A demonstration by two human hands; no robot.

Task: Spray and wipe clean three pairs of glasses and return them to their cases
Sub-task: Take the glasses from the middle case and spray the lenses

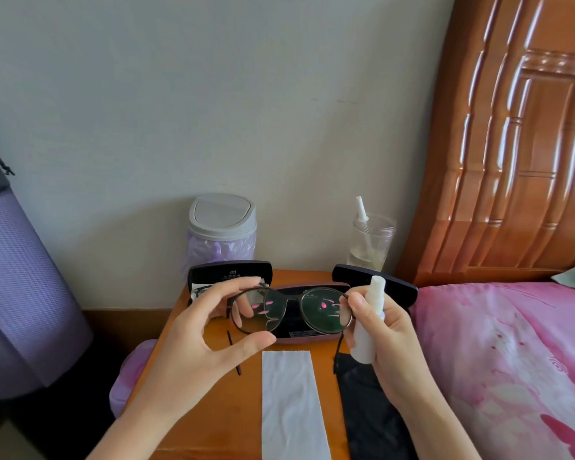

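**Above the nightstand: glasses held up for spraying, mist likely to stray**

Above the nightstand (193, 376) a pair of glasses (291, 308) is held up by the left hand (193, 330), the rim of one lens pinched between thumb and fingers, temples unfolded and hanging toward the wood. A white spray bottle (369, 322) is wrapped by the right hand (384, 330) just beside the other lens, its fingers closed round the barrel; whether a finger is set on the pump cannot be told, and the nozzle's aim cannot be read either.

Directly behind the glasses an open case (307, 315) is lying, with two more cases, one at the back left (229, 273) and one at the back right (375, 288). A white wipe (291, 406) and a black cloth (369, 419) are spread near the front edge.

Several slips are judged possible. If the pump is pressed with the nozzle so close to one lens, that lens may be flooded while the far one is missed, and overspray may be carried into the case lining behind. The frame is held at one rim only, so it could be twisted or dropped if jolted. Fingertips resting on the pinched lens may leave fresh smears there. A cup (372, 240) stands near the back edge, where it could be knocked by the right arm.
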